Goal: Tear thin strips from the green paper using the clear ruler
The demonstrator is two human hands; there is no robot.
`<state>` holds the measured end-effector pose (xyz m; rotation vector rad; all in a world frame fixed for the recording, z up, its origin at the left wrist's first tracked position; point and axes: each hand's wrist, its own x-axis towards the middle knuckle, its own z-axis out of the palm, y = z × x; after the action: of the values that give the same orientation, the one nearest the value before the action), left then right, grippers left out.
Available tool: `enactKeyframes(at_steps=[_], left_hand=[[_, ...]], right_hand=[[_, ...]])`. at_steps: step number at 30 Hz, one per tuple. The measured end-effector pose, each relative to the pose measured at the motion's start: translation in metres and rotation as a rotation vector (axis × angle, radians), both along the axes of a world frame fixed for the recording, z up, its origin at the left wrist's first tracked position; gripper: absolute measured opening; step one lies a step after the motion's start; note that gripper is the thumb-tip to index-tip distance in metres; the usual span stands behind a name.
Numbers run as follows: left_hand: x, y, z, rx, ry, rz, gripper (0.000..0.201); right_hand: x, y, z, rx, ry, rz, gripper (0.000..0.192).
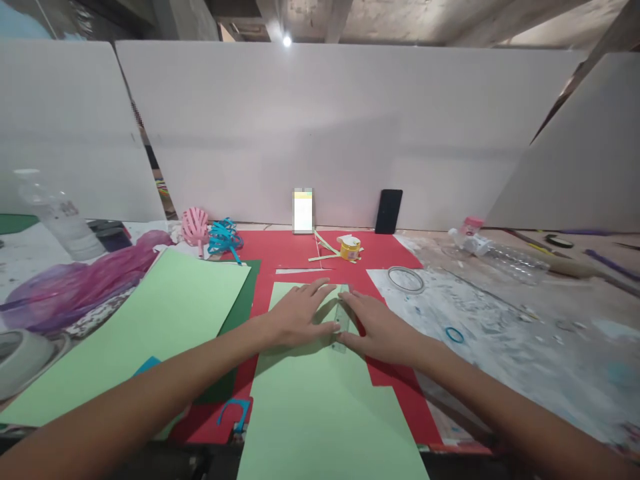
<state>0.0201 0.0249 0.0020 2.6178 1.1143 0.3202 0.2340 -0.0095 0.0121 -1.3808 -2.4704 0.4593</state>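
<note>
1. Where the bench (pixel 525 347) began at the far left, a clear plastic bottle (pixel 60 217) stood beside a crumpled purple plastic bag (pixel 75 283), with a large light green sheet (pixel 150 333) lying loose next to them.
2. The left hand (pixel 295 313) lay flat, fingers spread, pressing down the light green paper (pixel 320 400) on the red sheet (pixel 300 250).
3. Between the hands sat a clear ruler (pixel 342 320), held on the paper near its top edge.
4. The right hand (pixel 380 327) also pressed flat, fingertips on the ruler, gripping nothing.
5. No line or cut showed on the paper; measuring seemed only begun.
6. Farther right lay a tape ring (pixel 406 279) and a fallen bottle (pixel 500 252).
</note>
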Motion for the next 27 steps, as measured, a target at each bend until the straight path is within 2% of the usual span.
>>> enactKeyframes(at_steps=[2, 4, 8, 10, 15, 23, 27], left_hand=[[0.002, 0.012, -0.002, 0.030, -0.039, 0.012, 0.073], [0.006, 0.021, -0.007, 0.072, -0.050, 0.008, 0.072], [0.014, 0.030, -0.019, 0.067, 0.030, -0.023, 0.081], [0.017, 0.031, -0.022, 0.050, 0.068, -0.023, 0.082], [0.018, 0.029, -0.022, 0.011, 0.101, 0.012, 0.082], [0.020, 0.020, -0.016, 0.049, 0.103, -0.005, 0.067], [0.022, 0.016, -0.012, 0.083, 0.094, -0.016, 0.061]], right_hand=[[0.000, 0.011, 0.003, -0.077, 0.052, 0.092, 0.055], [0.005, 0.027, 0.003, -0.105, 0.104, 0.117, 0.056], [0.022, 0.061, -0.008, 0.009, 0.105, -0.072, 0.056], [0.027, 0.070, -0.018, 0.059, 0.032, -0.101, 0.053], [0.026, 0.067, -0.029, 0.177, -0.036, -0.085, 0.040], [0.018, 0.066, -0.026, 0.163, 0.072, -0.139, 0.014], [0.017, 0.067, -0.030, 0.173, 0.029, -0.205, 0.012]])
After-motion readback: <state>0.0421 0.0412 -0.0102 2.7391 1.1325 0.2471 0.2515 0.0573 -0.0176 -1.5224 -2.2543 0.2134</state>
